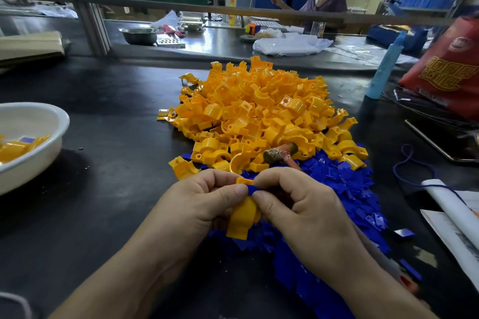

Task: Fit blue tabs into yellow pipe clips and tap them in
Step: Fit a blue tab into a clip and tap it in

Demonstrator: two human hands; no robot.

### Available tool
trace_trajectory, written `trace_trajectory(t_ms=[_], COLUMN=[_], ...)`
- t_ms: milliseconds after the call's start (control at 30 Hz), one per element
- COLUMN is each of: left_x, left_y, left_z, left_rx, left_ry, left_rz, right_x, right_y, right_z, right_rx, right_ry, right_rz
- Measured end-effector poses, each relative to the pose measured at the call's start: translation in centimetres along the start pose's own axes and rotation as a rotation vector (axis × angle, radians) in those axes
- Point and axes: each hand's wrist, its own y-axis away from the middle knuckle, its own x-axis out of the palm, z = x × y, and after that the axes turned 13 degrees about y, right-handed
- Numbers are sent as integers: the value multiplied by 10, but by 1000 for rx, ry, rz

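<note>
**Item 1. Yellow pipe clip (242, 217).** It is in my left hand (202, 197), just nearer me than the heap of yellow clips (259, 111) and lifted off the tabletop (116, 137). My left fingers (220, 181) curl round its upper end. Its lower foot hangs free.

**Item 2. Blue tab (250, 189).** It is pinched between the thumb and forefinger of my right hand (298, 204) and touches the top of the clip where my two thumbs meet. Only a sliver shows, so I cannot tell whether it is already in its slot.

**Item 3. Heap of blue tabs (350, 202).** It butts against the near edge of the yellow heap and spreads beneath my hands.

**Item 4. Hammer (281, 154).** Its head rests on the near edge of the yellow heap, just beyond my right knuckles. The handle runs behind my right hand, and I cannot tell whether I am touching it.

**Item 5. White bowl (33, 160).** It sits well left of the yellow heap and holds a few clips, probably finished ones.

**Step in hand:** fitting the tab, by my reckoning; tapping is not yet begun.

**Next move calls for:** pushing the tab in square, bracing the clip against the tabletop with my left hand, freeing my right hand for the hammer, and tapping lightly clear of my thumb.
</note>
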Motion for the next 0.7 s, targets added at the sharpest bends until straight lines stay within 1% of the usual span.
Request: trace_trajectory(t_ms=[233, 400, 567, 700], left_x=[2, 5, 8, 11], left_y=[0, 1, 1, 2], left_z=[1, 2, 2, 2], left_rx=[47, 83, 105, 118], left_ry=[-40, -68, -115, -123], left_rz=[1, 8, -7, -34], right_x=[0, 4, 5, 6], right_y=[0, -1, -3, -3], right_z=[-1, -5, -8, -10], right_rx=[110, 163, 229, 232], right_ry=[-184, -240, -427, -467], right_rz=[36, 15, 133, 116])
